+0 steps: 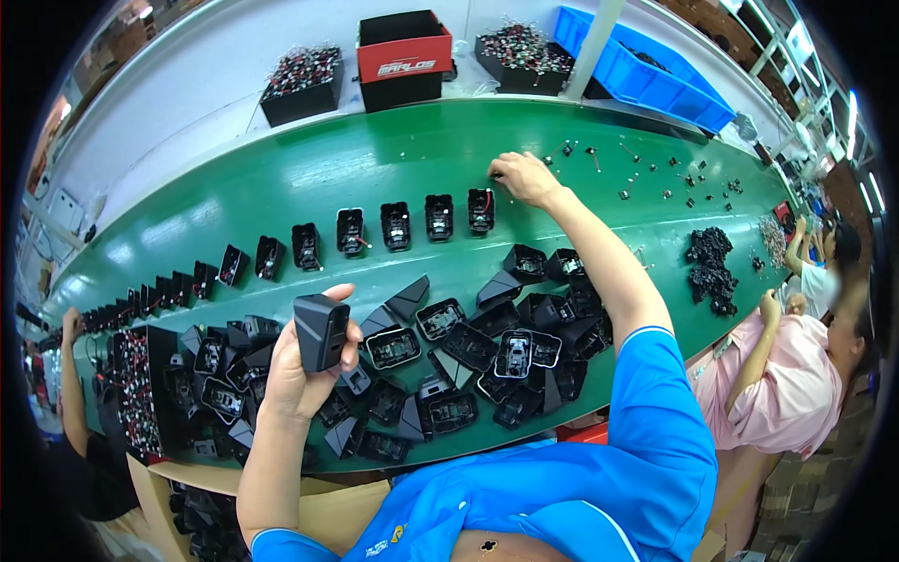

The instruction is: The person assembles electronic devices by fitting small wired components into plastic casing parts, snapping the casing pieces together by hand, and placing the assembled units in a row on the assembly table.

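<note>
My left hand (pixel 292 379) grips a black plastic housing (pixel 321 332), held upright above a heap of similar housings, its closed outer side showing. Out over the green table, my right hand (pixel 527 180) has its fingers pinched together. A small dark bit shows at those fingertips, too small to name. Just below that hand stands an open black housing (pixel 481 212) with a red wire in it. It ends a long row of open housings (pixel 396 227) curving off to the left. The loose heap of black housings (pixel 468 347) lies between my arms, some open side up.
Small wired parts (pixel 668 195) lie scattered at the right, near a pile of black pieces (pixel 712 272). Along the back stand a red and black box (pixel 403 61), bins of wired parts (pixel 302 84) and a blue crate (pixel 646 75). Co-workers (pixel 787 375) sit at right; another arm (pixel 72 375) reaches in left.
</note>
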Demonstrator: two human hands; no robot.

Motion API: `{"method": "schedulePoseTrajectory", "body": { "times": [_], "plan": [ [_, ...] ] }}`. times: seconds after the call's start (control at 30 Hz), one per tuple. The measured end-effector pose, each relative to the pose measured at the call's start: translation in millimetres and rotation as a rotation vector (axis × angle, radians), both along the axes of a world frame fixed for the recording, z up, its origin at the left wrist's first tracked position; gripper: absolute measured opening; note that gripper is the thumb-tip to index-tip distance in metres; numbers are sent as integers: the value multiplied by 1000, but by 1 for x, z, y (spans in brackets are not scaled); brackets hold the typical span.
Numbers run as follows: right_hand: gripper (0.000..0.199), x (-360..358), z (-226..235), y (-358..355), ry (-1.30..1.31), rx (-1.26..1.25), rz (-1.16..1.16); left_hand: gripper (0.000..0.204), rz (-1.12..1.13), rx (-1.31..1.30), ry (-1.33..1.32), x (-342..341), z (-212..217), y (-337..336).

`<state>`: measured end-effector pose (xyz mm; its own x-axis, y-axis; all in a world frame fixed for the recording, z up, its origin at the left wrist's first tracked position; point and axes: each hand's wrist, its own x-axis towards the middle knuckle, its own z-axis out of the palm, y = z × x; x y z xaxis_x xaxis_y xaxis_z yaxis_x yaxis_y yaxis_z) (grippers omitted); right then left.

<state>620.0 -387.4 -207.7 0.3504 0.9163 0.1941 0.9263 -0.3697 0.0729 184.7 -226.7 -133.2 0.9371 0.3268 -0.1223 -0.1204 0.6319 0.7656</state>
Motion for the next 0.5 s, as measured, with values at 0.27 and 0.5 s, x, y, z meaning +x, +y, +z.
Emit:
{"method": "schedulePoseTrajectory", "body": {
  "times": [0.27, 0.5],
  "plan": [
    [17, -92, 78, -43, 512, 479, -1, 49, -64, -182, -12, -3, 1, -22],
    [18, -221, 92, -94, 865, 708, -35, 46, -160, -238, 17, -2, 3, -47]
  ]
}}
